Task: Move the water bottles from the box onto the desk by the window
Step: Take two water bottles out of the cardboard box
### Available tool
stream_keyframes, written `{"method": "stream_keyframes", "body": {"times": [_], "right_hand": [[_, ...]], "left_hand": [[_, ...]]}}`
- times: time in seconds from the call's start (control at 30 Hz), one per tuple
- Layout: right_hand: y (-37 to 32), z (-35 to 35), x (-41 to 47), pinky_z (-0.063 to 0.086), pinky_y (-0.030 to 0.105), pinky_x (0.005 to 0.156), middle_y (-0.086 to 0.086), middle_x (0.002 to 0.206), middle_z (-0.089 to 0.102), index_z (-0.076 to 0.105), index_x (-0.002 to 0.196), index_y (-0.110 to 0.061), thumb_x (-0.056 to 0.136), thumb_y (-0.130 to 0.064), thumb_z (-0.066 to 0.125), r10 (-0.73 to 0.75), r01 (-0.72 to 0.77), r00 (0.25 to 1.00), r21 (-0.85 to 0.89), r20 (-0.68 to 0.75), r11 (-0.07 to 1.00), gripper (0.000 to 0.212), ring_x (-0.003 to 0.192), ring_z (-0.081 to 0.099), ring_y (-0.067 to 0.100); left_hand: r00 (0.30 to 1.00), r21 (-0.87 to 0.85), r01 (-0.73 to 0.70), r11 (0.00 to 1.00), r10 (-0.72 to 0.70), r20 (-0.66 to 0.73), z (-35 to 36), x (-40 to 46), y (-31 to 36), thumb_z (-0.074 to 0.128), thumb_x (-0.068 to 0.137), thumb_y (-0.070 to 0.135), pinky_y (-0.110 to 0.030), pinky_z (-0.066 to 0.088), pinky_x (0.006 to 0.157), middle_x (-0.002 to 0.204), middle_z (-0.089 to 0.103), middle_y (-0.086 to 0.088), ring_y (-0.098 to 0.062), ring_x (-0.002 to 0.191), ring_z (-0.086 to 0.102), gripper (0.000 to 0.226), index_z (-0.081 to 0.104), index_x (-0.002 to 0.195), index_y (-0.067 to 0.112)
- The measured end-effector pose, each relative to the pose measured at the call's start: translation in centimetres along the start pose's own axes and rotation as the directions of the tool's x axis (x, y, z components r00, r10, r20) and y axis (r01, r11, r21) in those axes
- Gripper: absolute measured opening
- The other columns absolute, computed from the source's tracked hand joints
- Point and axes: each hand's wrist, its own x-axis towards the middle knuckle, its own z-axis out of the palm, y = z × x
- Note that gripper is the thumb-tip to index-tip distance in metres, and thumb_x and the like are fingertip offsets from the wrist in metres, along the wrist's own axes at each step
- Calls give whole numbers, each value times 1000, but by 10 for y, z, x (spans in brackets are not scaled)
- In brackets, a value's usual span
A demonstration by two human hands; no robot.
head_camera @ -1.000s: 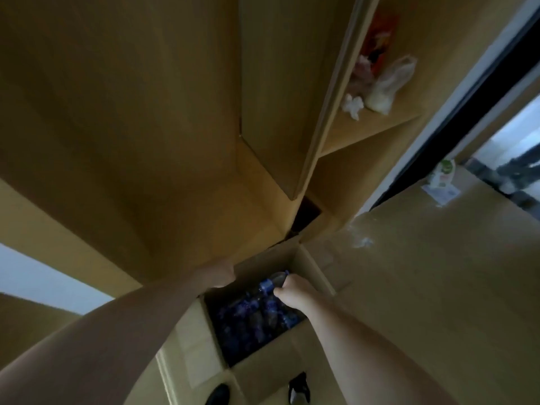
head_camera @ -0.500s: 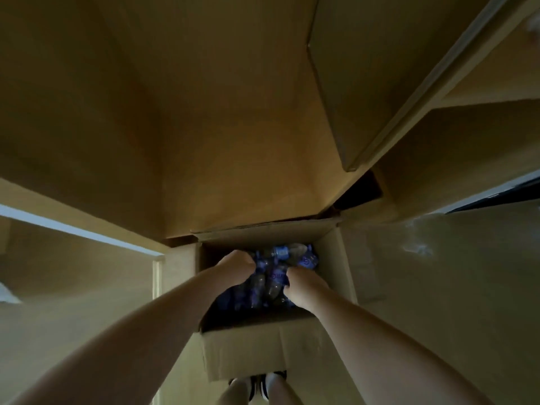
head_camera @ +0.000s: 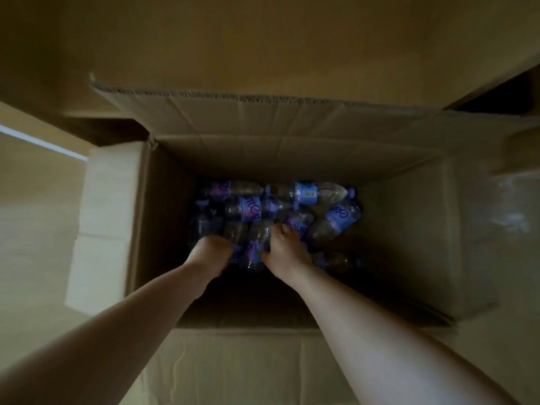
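**Ana:** Head view first, nearest things: both bare forearms run down over the near wall of the open brown cardboard box (head_camera: 409, 229). A second ago the left hand (head_camera: 211, 249) rested up on the box's edge and only the right hand (head_camera: 285, 249) was down among the bottles. Now both are deep inside.

**Ben:** And the view itself?

**Ana:** It has dropped and closed in; the shelf and window that showed earlier are out of sight, and the box fills the picture.

**Ben:** What are the hands doing?

**Ana:** The left hand's fingers are curled down onto a clear plastic water bottle with a purple-blue label (head_camera: 252, 252) that lies between the two hands. The right hand's fingers curl over the same bottle from the other side, and may also touch its neighbour; it is too dark to be sure.

**Ben:** Beyond the hands?

**Ana:** The other clear bottles with blue labels (head_camera: 304, 194) lie on their sides in a loose heap, just past the fingertips, against the far wall.

**Ben:** So for the task?

**Ana:** I judge a two-handed pick-up is beginning. Nothing is lifted yet, and the surface by the window is out of frame.
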Motion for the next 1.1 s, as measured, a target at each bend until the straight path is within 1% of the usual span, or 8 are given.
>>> {"method": "stream_keyframes", "body": {"times": [0.1, 0.27, 0.43, 0.57, 0.83, 0.9, 1.0, 1.1], "right_hand": [[9, 15, 45, 36, 44, 110, 10, 144, 41, 41, 139, -10, 89, -20, 65, -13, 14, 1000, 17, -19, 1000, 57, 135, 36, 29], [22, 22, 109, 29, 44, 113, 7, 145, 36, 35, 143, -11, 87, -24, 66, -113, 99, 992, -214, -53, 972, 65, 136, 29, 29], [26, 29, 147, 23, 51, 115, 8, 147, 32, 28, 145, -14, 82, -22, 72, -112, 122, 993, -354, 47, 927, 77, 138, 26, 29], [26, 29, 159, 29, 50, 110, 8, 147, 30, 30, 145, -13, 79, -16, 75, -135, 148, 989, -458, 61, 877, 80, 137, 26, 28], [42, 3, 110, 38, 37, 105, 9, 135, 41, 49, 128, -14, 72, -35, 81, -266, 348, 912, -242, 313, 906, 68, 129, 38, 30], [38, -11, 90, 38, 34, 104, 7, 130, 45, 53, 128, -16, 74, -34, 80, -335, 423, 868, -193, 366, 885, 63, 125, 42, 27], [27, -32, 57, 36, 39, 105, 5, 131, 47, 53, 131, -17, 75, -33, 79, -489, 547, 812, -123, 317, 828, 64, 123, 41, 27], [19, -49, 28, 28, 42, 111, 5, 139, 44, 50, 137, -17, 77, -22, 77, -615, 655, 752, -153, 238, 740, 66, 134, 31, 27]], "left_hand": [[999, -49, 27, 998, -27, -16, 12, 39, -9, 45, 98, 6, -31, 49, 74, 105, 55, -14, -22, 86, 54, 33, 54, 126, -7], [992, -170, 121, 978, -122, 0, 31, 82, -11, 47, 97, 10, -35, 48, 82, 104, 61, -19, -28, 97, 57, 22, 57, 79, 12], [993, -182, 116, 976, -121, -17, 37, 103, -31, 48, 97, 12, -35, 46, 85, 111, 63, -25, -33, 99, 60, 18, 63, 88, 6], [992, -182, 113, 977, -123, -41, 36, 101, -42, 48, 95, 9, -36, 47, 82, 97, 64, -20, -28, 89, 59, 27, 57, 72, 20], [922, 155, -240, 958, 275, -273, 9, 66, -31, 57, 92, 6, -26, 41, 89, 112, 58, -6, -22, 110, 56, 33, 53, 125, 6], [941, 228, -265, 937, 303, -152, 4, 57, -23, 74, 80, 15, -32, 44, 98, 121, 58, -5, -22, 116, 55, 56, 50, 130, 10], [948, 160, -242, 957, 197, 252, 5, 42, -5, 93, 47, 36, -36, 46, 102, 118, 60, 5, -16, 114, 58, 92, 49, 126, 19], [901, 240, -217, 946, 100, 423, 13, 24, 10, 89, 60, 25, -19, 44, 90, 108, 57, 15, -3, 102, 56, 80, 39, 122, 30]]}}
